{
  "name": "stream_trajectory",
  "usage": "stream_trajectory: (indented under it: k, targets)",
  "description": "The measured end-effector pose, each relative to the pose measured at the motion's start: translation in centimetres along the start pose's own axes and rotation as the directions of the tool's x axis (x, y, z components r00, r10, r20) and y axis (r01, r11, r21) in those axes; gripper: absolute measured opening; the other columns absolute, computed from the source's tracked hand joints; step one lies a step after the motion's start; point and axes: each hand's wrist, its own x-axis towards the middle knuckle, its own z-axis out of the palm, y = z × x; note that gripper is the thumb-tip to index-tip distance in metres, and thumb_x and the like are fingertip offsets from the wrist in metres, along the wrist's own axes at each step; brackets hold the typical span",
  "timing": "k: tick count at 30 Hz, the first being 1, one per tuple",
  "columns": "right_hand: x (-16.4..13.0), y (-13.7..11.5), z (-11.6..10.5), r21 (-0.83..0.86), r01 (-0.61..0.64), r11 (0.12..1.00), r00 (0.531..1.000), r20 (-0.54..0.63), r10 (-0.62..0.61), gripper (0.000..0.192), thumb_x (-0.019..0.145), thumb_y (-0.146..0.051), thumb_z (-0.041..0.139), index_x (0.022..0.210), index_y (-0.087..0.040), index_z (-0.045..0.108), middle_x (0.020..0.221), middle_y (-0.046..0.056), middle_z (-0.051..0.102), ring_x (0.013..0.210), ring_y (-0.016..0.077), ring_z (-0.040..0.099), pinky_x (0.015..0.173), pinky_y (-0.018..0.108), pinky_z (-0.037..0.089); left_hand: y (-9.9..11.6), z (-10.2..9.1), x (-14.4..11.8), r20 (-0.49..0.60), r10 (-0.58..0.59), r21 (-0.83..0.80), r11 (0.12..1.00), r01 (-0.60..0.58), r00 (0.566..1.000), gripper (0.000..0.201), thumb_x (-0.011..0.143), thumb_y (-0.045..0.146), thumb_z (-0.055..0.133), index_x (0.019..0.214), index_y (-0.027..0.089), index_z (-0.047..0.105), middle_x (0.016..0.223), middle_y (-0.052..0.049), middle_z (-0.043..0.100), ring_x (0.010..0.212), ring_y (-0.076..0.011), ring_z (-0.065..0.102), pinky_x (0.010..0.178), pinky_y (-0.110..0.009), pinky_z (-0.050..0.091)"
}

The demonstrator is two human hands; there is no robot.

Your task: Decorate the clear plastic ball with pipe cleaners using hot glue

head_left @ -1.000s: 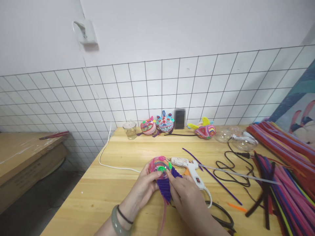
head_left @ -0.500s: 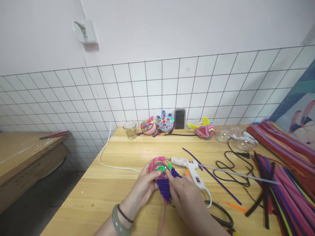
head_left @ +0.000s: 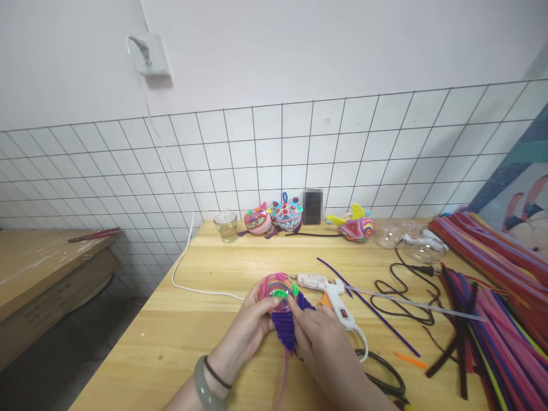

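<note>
Cups the clear ball (head_left: 281, 281) in the left hand (head_left: 253, 319) over the table (head_left: 180, 342); touches it with the right hand (head_left: 323, 341), unclear whether gripping. Already shows coloured coils (head_left: 280, 293) and purple fins (head_left: 283, 330), yet some bare plastic (head_left: 283, 304): seemingly unfinished. Has the glue gun (head_left: 343, 312) just beside.

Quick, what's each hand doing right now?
Left hand: holding the colourful ball.
Right hand: index finger at the ball, other fingers curled; can't tell if they grip anything.
</note>
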Motion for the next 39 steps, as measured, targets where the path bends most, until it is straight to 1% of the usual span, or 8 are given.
stream_trajectory:
  k: [6,11,14,17,24,29,34,39]
  targets:
    - [0.11,-0.08,-0.27,-0.027,0.010,1.000,1.000,0.004,-0.010,0.035,0.097,-0.012,0.033,0.124,-0.010,0.056,0.058,-0.001,0.059,0.054,0.0157,0.051,0.061,0.030,0.031,0.17,0.16,-0.23,0.007,0.000,-0.014,1.000,0.000,1.000,0.042,0.066,0.011,0.070,0.107,0.017,0.063,0.091,-0.007,0.071,0.076,-0.0183,0.063,0.065,-0.028,0.048]
    - [0.10,-0.04,-0.36,-0.023,0.005,1.000,1.000,0.011,-0.005,0.035,0.095,-0.010,0.034,0.122,-0.007,0.057,0.058,-0.001,0.058,0.053,0.0159,0.051,0.062,0.030,0.034,0.50,0.32,-0.45,0.037,-0.011,-0.044,0.999,0.012,0.999,0.043,0.066,0.011,0.072,0.107,0.018,0.064,0.094,-0.007,0.071,0.079,-0.0196,0.065,0.067,-0.029,0.048]
    - [0.10,-0.01,-0.32,-0.021,0.008,1.000,1.000,0.017,-0.008,0.036,0.095,-0.010,0.034,0.123,-0.005,0.056,0.058,-0.001,0.059,0.053,0.0162,0.051,0.061,0.031,0.033,0.58,0.27,-0.41,0.040,-0.009,-0.046,0.999,0.011,0.999,0.043,0.068,0.014,0.072,0.110,0.018,0.063,0.099,-0.009,0.071,0.083,-0.0202,0.065,0.069,-0.029,0.049]
    - [0.12,-0.02,-0.27,-0.015,0.007,1.000,1.000,0.019,-0.007,0.036,0.095,-0.009,0.034,0.125,-0.006,0.054,0.058,-0.001,0.059,0.052,0.0160,0.051,0.060,0.031,0.032,0.53,0.20,-0.29,0.048,-0.007,-0.065,0.998,0.010,0.999,0.037,0.073,0.018,0.070,0.109,0.016,0.063,0.102,-0.010,0.071,0.087,-0.0209,0.066,0.073,-0.030,0.050]
    - [0.19,-0.17,-0.32,-0.020,0.035,0.999,0.999,-0.031,-0.035,0.033,0.096,-0.010,0.035,0.119,-0.009,0.058,0.057,-0.002,0.059,0.052,0.0150,0.050,0.060,0.031,0.030,0.44,0.19,-0.20,0.045,0.002,-0.071,0.997,0.001,0.999,0.034,0.074,0.015,0.066,0.107,0.014,0.064,0.102,-0.011,0.072,0.092,-0.0218,0.066,0.081,-0.031,0.049]
    - [0.14,-0.20,-0.32,-0.017,0.011,1.000,1.000,-0.017,-0.011,0.034,0.096,-0.010,0.035,0.120,-0.010,0.058,0.057,-0.001,0.059,0.053,0.0154,0.050,0.061,0.031,0.030,0.48,0.18,-0.13,0.039,0.005,-0.076,0.997,-0.002,0.999,0.036,0.071,0.014,0.067,0.107,0.014,0.064,0.100,-0.010,0.072,0.091,-0.0220,0.067,0.079,-0.030,0.049]
    - [0.17,-0.14,-0.32,-0.028,0.029,0.999,0.999,-0.012,-0.029,0.034,0.097,-0.010,0.033,0.119,-0.008,0.058,0.057,-0.001,0.059,0.052,0.0155,0.050,0.060,0.031,0.030,0.48,0.10,-0.09,0.022,-0.015,-0.078,0.997,0.017,1.000,0.039,0.071,0.014,0.066,0.110,0.015,0.062,0.102,-0.010,0.072,0.088,-0.0218,0.066,0.074,-0.030,0.050]
    - [0.16,-0.14,-0.34,-0.021,0.031,0.999,1.000,-0.005,-0.031,0.034,0.096,-0.011,0.033,0.120,-0.008,0.057,0.058,-0.001,0.059,0.053,0.0154,0.050,0.062,0.031,0.031,0.50,-0.14,-0.01,0.062,-0.013,-0.118,0.993,0.020,0.998,0.037,0.074,0.014,0.062,0.111,0.015,0.061,0.103,-0.010,0.072,0.089,-0.0218,0.066,0.076,-0.032,0.050]
